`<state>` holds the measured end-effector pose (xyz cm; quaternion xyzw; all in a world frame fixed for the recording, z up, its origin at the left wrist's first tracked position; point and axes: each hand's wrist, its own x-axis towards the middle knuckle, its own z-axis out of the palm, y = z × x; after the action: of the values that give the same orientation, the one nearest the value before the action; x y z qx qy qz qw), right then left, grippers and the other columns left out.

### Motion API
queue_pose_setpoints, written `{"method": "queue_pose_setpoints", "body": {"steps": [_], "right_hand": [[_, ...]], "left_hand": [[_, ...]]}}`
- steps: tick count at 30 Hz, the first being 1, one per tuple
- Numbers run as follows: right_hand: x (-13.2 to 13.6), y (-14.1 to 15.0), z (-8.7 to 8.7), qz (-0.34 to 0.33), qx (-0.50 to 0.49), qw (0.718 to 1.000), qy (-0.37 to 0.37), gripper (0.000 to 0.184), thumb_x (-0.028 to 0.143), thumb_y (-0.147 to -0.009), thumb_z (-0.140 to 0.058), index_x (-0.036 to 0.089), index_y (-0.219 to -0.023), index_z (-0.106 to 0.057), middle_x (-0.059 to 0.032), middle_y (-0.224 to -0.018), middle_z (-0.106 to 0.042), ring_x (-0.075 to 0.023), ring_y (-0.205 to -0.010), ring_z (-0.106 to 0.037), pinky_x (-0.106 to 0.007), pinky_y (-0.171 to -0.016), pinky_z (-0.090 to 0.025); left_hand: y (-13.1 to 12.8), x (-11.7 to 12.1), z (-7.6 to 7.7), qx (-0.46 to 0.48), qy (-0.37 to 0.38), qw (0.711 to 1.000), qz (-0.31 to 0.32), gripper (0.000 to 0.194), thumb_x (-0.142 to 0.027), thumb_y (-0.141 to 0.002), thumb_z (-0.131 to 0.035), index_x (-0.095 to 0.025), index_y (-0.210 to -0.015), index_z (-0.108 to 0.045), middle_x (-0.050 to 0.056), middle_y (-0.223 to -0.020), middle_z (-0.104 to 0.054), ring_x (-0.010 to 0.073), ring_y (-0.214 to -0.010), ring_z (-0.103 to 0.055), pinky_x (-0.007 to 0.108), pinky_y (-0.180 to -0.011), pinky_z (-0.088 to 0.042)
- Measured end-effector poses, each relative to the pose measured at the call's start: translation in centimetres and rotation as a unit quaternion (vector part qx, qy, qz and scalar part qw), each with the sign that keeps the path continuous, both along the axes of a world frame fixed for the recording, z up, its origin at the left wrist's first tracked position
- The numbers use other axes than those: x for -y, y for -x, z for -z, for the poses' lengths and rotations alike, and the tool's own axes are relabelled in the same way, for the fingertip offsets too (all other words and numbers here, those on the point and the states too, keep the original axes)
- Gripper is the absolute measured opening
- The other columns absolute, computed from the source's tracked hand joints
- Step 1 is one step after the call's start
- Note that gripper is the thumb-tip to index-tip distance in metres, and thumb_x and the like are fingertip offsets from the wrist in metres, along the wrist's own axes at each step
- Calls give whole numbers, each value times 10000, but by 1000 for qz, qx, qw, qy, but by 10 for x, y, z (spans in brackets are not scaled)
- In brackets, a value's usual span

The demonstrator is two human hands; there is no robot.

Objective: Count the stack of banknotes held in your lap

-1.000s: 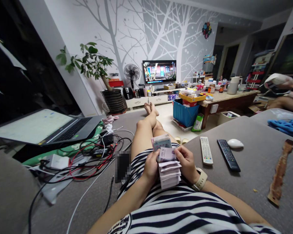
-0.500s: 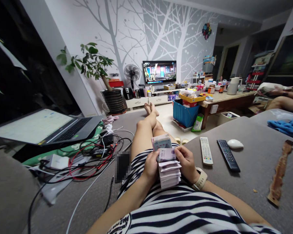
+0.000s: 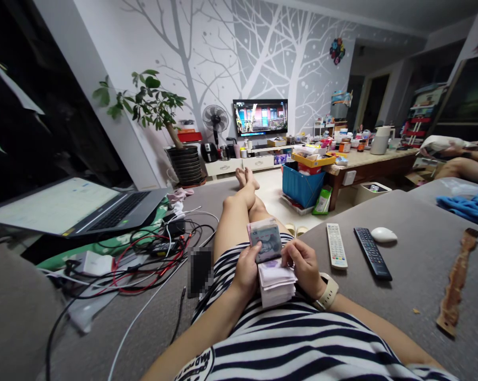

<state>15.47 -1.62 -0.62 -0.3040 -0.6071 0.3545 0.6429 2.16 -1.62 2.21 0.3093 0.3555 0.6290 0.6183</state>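
In the head view, my left hand (image 3: 247,270) is closed round a thick stack of banknotes (image 3: 265,241), its thumb on the face of the grey-blue top note. Below that, folded-over pale purple notes (image 3: 276,286) hang in layers towards my striped shirt. At the right edge of the stack is my right hand (image 3: 304,269), with a pale watch on its wrist. Its fingers are curled together close to the fold, and whether a note edge lies between them cannot be made out.
On the grey sofa at right lie a white remote (image 3: 336,246), a black remote (image 3: 372,254), a white mouse (image 3: 384,234) and a brown strip-like object (image 3: 457,286). Left of my legs are tangled cables (image 3: 143,264) and an open laptop (image 3: 119,209). Another person's leg (image 3: 461,168) shows far right.
The pale purple note that both hands held upright has gone down onto the folded layers. The grey-blue note behind it now shows fully. My right fingers have curled in slightly leftward.
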Motion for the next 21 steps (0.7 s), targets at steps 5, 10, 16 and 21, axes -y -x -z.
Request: {"method": "queue_pose_setpoints", "body": {"steps": [5, 10, 16, 21], "right_hand": [[-6, 1, 2, 39, -7, 999, 25, 322, 437, -854, -572, 188, -656, -523, 36, -555, -474, -117, -536, -418, -249, -547, -346], [-16, 1, 7, 66, 6, 995, 79, 317, 452, -796, -639, 187, -691, -500, 45, -597, -450, -110, -558, -393, -234, -531, -335], [-14, 1, 10, 61, 13, 996, 71, 316, 419, -825, -598, 188, -639, -487, 41, -586, -415, -113, -566, -363, -238, -530, -311], [-7, 1, 5, 38, -9, 999, 35, 282, 372, -863, -552, 183, -657, -511, 31, -604, -430, -115, -581, -368, -241, -538, -303]], "left_hand": [[1, 2, -1, -16, -18, 999, 48, 194, -277, -744, -629, -127, -849, -693, 78, -791, -742, 293, -922, -677, 393, -790, -519], [5, 3, 2, -29, -11, 997, 74, 235, -243, -646, -719, -125, -847, -687, 57, -749, -732, 210, -704, -680, 330, -716, -516], [4, 0, 5, -20, -7, 998, 62, 257, -257, -639, -725, -116, -850, -679, 54, -750, -732, 163, -650, -659, 285, -687, -501], [2, -1, 2, -21, 0, 1000, 21, 170, -247, -754, -582, -120, -785, -690, 33, -682, -720, 216, -746, -678, 306, -678, -502]]}}
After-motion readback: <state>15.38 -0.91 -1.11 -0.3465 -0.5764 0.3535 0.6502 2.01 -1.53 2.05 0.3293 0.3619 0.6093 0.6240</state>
